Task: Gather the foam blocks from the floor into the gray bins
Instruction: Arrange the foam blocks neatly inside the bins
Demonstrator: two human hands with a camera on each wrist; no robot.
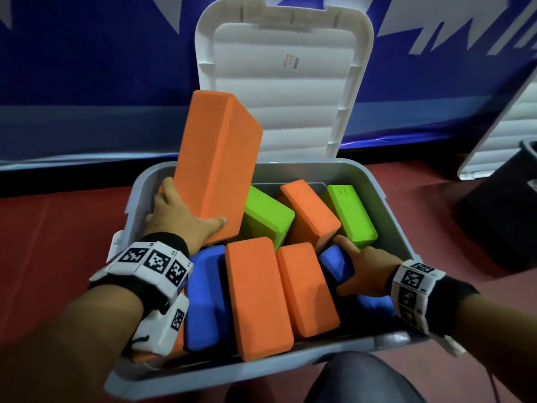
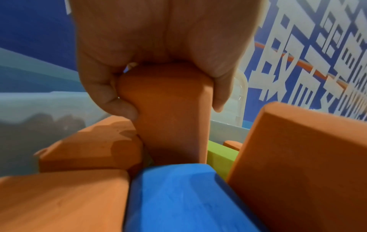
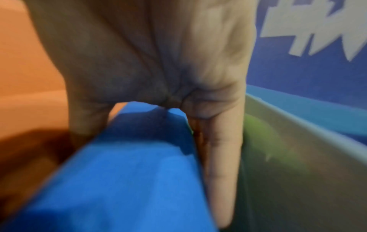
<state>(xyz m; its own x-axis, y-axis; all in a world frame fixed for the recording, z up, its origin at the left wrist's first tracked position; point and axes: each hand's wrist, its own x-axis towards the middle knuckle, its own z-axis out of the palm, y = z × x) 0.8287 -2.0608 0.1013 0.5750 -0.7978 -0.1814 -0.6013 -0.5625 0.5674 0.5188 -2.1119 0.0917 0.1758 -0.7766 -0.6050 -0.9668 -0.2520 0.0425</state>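
Left hand (image 1: 174, 216) around upright orange block (image 1: 216, 167); right hand (image 1: 367, 267) around blue block (image 1: 337, 264).

- Blue wall banner (image 1: 87, 68) with white graphics, at 11 o'clock.
- Red floor mat (image 1: 58, 228), at 9 o'clock.
- Black container (image 1: 502, 222), at 3 o'clock.

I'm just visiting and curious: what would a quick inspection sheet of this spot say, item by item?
Surface: red floor; no loose blocks seen on it.
Job's things: gray bin with its white lid open, crowded with orange, green and blue foam blocks.
Clutter: dark container at right.
Grippers: left hand grips an upright orange block; right hand grips a blue block.
Cables: thin dark cord at lower right.
Surroundings: blue wall with white graphics; marker bands on both wrists.
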